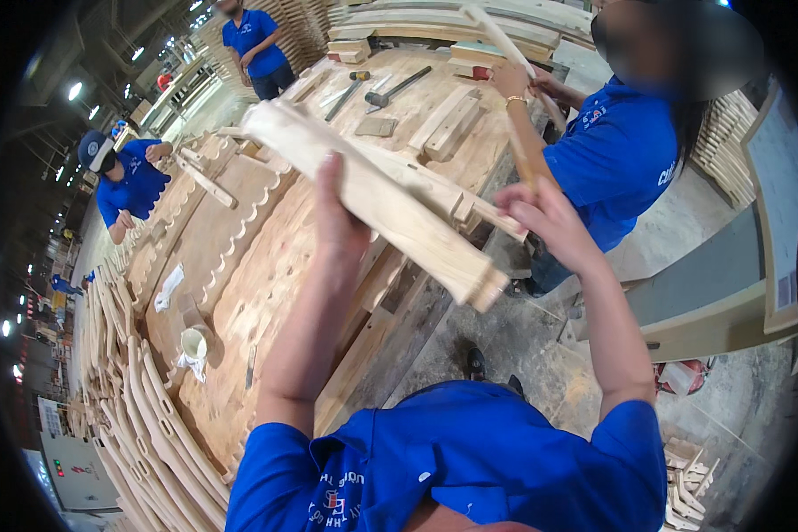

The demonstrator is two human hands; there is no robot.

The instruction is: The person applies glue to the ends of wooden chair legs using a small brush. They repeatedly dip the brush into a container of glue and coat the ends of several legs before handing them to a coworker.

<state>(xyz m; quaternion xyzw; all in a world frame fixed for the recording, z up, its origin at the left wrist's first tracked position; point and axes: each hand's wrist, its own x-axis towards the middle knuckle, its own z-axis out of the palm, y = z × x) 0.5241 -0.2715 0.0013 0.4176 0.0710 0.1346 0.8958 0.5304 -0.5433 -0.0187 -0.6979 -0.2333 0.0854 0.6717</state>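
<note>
My left hand [340, 208] grips a long, pale wooden furniture piece [390, 199] with a stepped, tenon-like end [489, 291]. It is tilted in the air above the workbench, its near end past the bench edge. Right of it, my right hand [551, 222] is closed around a thin light-brown, stick-like handle [525, 160] that points up and away; its far end is blurred. Below and beyond the held piece lies another pale wooden part [470, 211] with notched ends, close to my right fingers.
The plywood workbench [266, 257] carries mallets [397, 89], wooden blocks [448, 124] and a cup [195, 341]. Many curved slats [151, 426] stand along its left side. Close on the right, a co-worker [612, 151] holds a wooden strip [498, 37]. Another person [133, 177] works across the bench.
</note>
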